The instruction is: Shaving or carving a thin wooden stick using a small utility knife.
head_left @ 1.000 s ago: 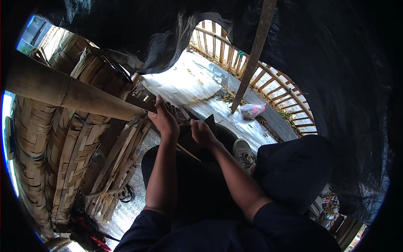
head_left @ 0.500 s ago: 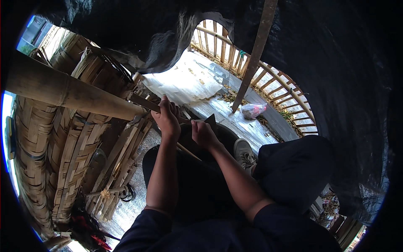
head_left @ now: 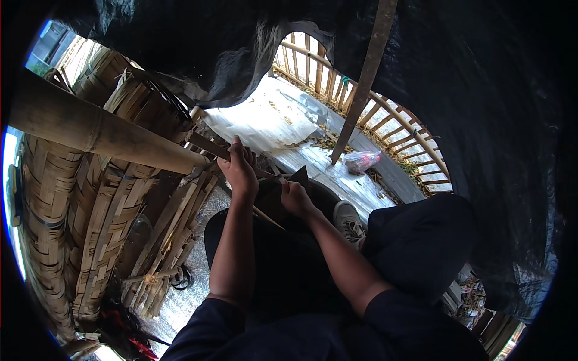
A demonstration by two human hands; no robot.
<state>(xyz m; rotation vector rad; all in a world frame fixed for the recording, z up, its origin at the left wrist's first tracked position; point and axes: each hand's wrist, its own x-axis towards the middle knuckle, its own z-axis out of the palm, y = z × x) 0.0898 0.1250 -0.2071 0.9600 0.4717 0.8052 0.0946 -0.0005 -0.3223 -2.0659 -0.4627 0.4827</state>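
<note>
We see a thin bamboo strip [head_left: 268, 218], pale and smooth, held in the left hand [head_left: 239, 171] and the right hand [head_left: 295, 197]. The thick bamboo pole [head_left: 102, 135] looks dry and matt, with a dull tan skin. The woven bamboo panels [head_left: 57, 216] show rough, flat, fibrous slats. The sleeves [head_left: 289, 331] are dark matt cloth. The floor [head_left: 355, 180] shines like silvery foil sheeting. The shoe [head_left: 348, 218] appears grey fabric. The small bag [head_left: 361, 160] is glossy, crinkled plastic.

A bamboo-weaving workshop outdoors: woven bamboo baskets [head_left: 66, 204], split strips [head_left: 162, 240], bamboo fence [head_left: 391, 126].
</note>
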